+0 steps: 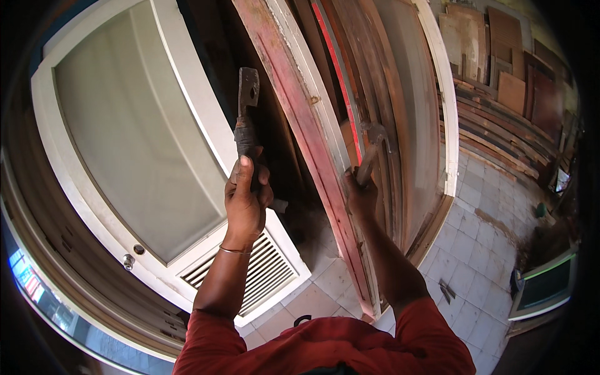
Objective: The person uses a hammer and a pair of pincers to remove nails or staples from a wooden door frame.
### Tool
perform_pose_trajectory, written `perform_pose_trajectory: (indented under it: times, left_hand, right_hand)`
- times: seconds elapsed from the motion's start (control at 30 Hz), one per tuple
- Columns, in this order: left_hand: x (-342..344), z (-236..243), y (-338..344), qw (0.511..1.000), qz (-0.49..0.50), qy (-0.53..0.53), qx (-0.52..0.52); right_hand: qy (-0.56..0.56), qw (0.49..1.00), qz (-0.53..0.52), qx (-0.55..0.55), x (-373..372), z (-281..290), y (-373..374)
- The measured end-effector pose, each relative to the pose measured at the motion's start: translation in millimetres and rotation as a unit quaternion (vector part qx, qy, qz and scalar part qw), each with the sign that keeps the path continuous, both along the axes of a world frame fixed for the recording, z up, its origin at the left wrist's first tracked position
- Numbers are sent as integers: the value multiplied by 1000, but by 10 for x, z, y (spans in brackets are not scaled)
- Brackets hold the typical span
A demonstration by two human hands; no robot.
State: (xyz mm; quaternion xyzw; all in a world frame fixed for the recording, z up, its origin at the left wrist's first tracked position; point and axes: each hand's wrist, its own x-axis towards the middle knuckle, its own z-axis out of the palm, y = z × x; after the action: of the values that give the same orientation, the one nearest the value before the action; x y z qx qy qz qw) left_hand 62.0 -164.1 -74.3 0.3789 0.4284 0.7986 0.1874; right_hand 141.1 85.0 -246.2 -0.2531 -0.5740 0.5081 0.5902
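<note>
Nearest, a red shirt is worn, and a thin metal bangle is carried on the left wrist. By the left hand, a flat-bladed hand tool is gripped by its dark, wrapped handle; its blade, pierced by a hole, is pointed upward and seen between the white door and the pink beam. By the right hand, fingers closed, a claw hammer is held by the handle, its head raised just right of the worn, pink-painted wooden beam. To the left, the white door is leaned at a slant, fitted with a frosted pane and a louvred vent. Farther off, beyond pale floor tiles, wooden planks are stacked.
</note>
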Motion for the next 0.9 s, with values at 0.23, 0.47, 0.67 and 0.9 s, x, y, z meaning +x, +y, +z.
perform_pose_trajectory:
  times: [0.23, 0.47, 0.67, 0.9]
  left_hand:
    - [-87, -476, 180, 1000, 15, 12, 12]
    - [638, -1723, 303, 961, -164, -18, -224]
    - [1377, -2974, 306, 832, -355, 19, -425]
    - [2207, -3681, 362, 743, -471, -123, -458]
  right_hand:
    - [-68, 970, -168, 161, 645, -236, -247]
    - [-222, 964, -86, -119, 1844, -1138, -1172]
    - [-243, 918, -84, -301, 2373, -1754, -2118]
    - [-325, 878, -90, -339, 2932, -2124, -2618]
